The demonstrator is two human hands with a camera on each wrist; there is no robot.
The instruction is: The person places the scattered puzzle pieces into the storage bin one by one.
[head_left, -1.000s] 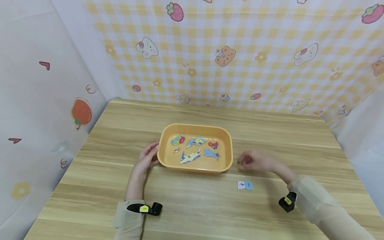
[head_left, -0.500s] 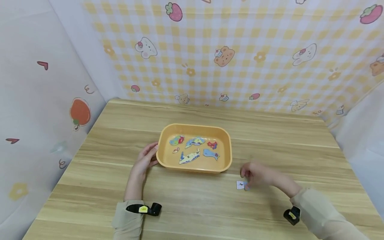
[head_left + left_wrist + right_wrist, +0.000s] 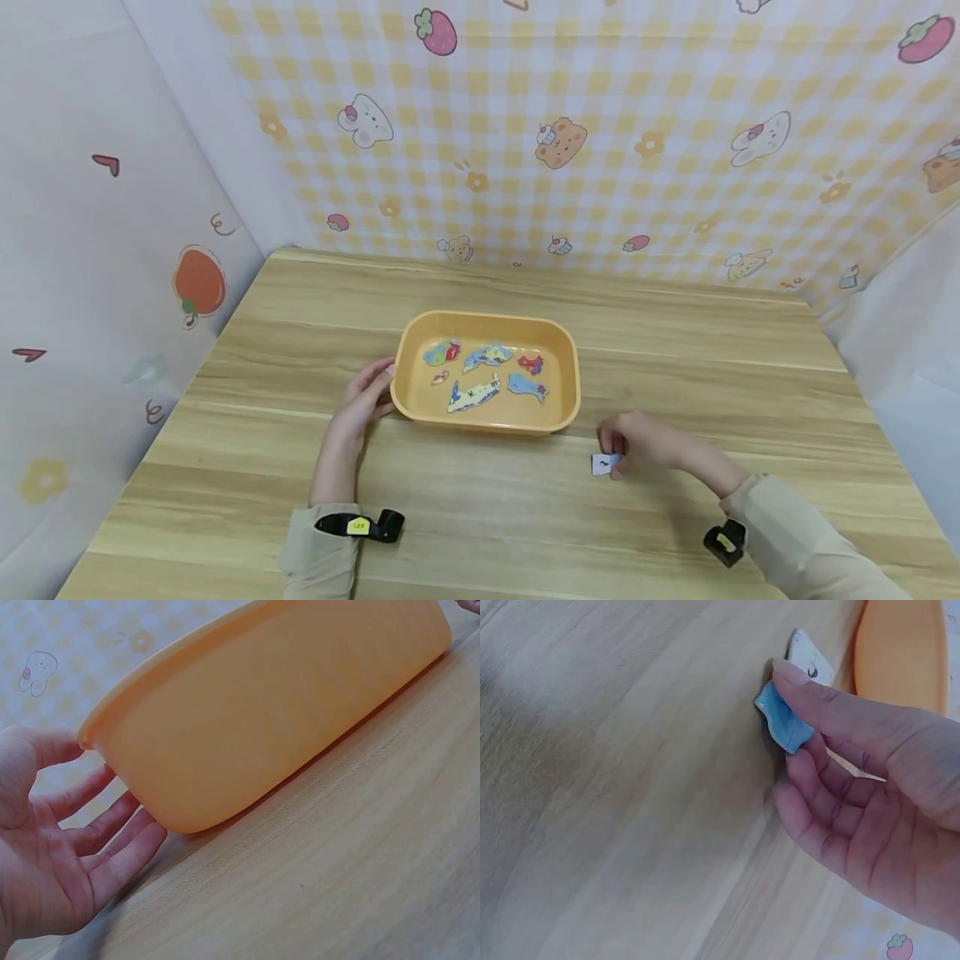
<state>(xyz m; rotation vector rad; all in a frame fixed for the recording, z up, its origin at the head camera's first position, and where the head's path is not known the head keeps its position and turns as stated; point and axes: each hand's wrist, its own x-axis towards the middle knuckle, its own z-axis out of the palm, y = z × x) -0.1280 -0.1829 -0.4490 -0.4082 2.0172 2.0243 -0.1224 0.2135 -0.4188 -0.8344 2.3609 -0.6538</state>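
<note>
My right hand (image 3: 641, 442) pinches a small flat puzzle piece (image 3: 781, 720) between thumb and fingers, low over the table. The piece is blue at one end and white with a small dark mark at the other; the thumb covers part of its middle. An orange-yellow plastic tray (image 3: 486, 423) stands at mid-table, left of that hand. At the tray's left end, my left hand (image 3: 56, 840) has its thumb at the rim and its relaxed fingers against the outer wall. Inside the tray lie several flat cut-out pieces, among them a blue whale-shaped piece (image 3: 528, 386) and a red one (image 3: 531, 364).
The wood-grain table (image 3: 480, 533) reaches back to a yellow checked cloth (image 3: 480, 125) with cartoon prints. A white printed cloth (image 3: 90, 250) hangs along the left side. Each sleeve carries a black wrist camera, such as the right one (image 3: 725, 543).
My right hand has come down and toward the near side, from beside the tray to the puzzle piece on the table, and has pinched it. My left hand and the tray stay put.
</note>
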